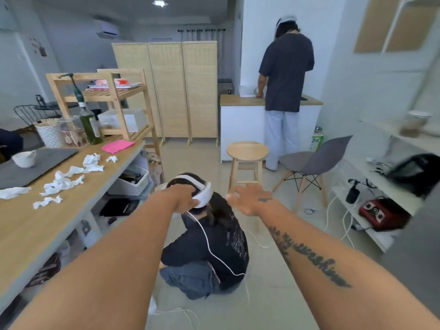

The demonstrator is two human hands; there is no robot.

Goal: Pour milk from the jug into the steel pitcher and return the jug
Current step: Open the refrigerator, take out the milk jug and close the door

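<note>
No milk jug and no steel pitcher show in this view. Both my arms reach forward over a person crouched on the floor (pixel 209 253). My left hand (pixel 184 198) rests on the white headset (pixel 202 190) on that person's head, fingers curled on its band. My right hand (pixel 250 198) hovers just right of the head with fingers spread and nothing in it. A white cable (pixel 209 248) runs from the headset down the person's back.
A wooden counter (pixel 35 225) on the left carries crumpled tissues (pixel 64 181), a white bowl (pixel 25 159), a green bottle (pixel 88 120) and a pink cloth (pixel 117 146). A round stool (pixel 247 153) and grey chair (pixel 314 160) stand ahead. Another person (pixel 284 91) stands at the far counter.
</note>
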